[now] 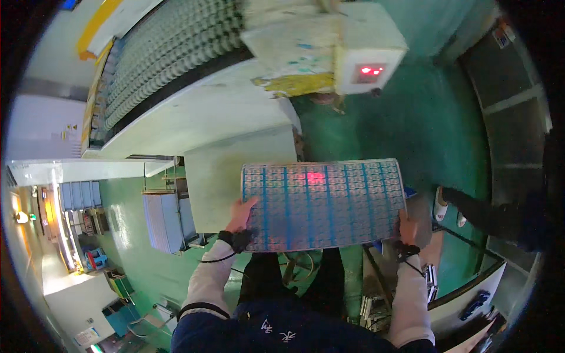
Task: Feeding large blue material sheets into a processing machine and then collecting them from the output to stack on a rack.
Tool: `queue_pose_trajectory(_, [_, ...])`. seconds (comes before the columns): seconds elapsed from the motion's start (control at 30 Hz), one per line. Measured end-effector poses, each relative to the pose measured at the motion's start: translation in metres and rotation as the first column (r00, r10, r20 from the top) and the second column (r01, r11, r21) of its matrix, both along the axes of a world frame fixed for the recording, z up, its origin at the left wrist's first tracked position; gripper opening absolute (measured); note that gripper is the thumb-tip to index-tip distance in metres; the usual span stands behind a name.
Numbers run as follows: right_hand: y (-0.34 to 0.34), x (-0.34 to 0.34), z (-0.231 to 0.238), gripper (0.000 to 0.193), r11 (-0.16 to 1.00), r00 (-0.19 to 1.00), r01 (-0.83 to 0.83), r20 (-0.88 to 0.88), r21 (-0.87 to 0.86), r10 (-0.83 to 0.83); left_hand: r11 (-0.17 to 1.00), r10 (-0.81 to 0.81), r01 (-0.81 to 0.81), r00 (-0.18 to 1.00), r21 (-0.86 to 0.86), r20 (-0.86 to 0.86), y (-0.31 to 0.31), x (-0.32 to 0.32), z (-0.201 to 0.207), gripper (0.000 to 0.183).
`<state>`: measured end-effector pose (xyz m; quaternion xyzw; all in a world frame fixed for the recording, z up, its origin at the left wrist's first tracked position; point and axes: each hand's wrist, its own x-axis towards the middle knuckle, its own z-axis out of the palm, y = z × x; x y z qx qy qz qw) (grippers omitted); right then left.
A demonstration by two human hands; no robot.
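A wide panel (322,203), likely a circuit board panel with a repeating grid of small units and blue stripes, is held level in front of my body. My left hand (240,215) grips its left edge, with the thumb on top. On the opposite edge my right hand (410,228) has its fingers closed, partly hidden behind the panel's side. A red glow reflects off the far part of the surface. Dark bands with thin cords circle both wrists.
A roller conveyor machine (170,56) fills the upper left, beside a box with a red display (371,72). Blue-grey panels stand in a rack (165,220) at left. A person's leg (471,206) and white shoes show at right, near a metal-framed cart (465,291).
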<state>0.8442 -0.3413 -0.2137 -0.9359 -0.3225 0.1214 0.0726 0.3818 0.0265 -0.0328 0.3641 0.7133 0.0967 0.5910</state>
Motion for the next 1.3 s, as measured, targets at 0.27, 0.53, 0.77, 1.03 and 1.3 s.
queue_pose_trajectory(0.27, [0.167,-0.135,0.068,0.057,0.955,0.841,0.295,-0.483,0.03,-0.245,0.973,0.19,-0.191,0.982,0.128,0.025,0.062,-0.19,-0.018,0.02])
queue_pose_trajectory(0.53, [0.28,-0.234,0.149,0.061,0.986,0.937,-0.112,-0.343,-0.124,0.063,0.937,-0.077,0.147,0.971,0.316,-0.226,0.065,-0.343,-0.059,0.031])
queue_pose_trajectory(0.77, [0.293,-0.266,0.13,0.06,0.955,0.902,-0.18,-0.427,-0.235,0.065,0.996,-0.087,0.088,0.995,0.001,-0.05,0.078,-0.425,-0.144,0.031])
queue_pose_trajectory(1.03, [0.294,-0.236,0.103,0.03,0.596,0.648,-0.76,-0.374,-0.261,0.663,0.781,-0.57,0.588,0.809,0.212,-0.143,0.145,-0.427,-0.1,0.025])
queue_pose_trajectory(1.3, [0.382,-0.236,0.157,0.026,0.862,0.791,-0.432,-0.572,-0.267,0.219,0.745,-0.649,0.621,0.759,0.243,0.05,0.197,-0.44,-0.074,0.02])
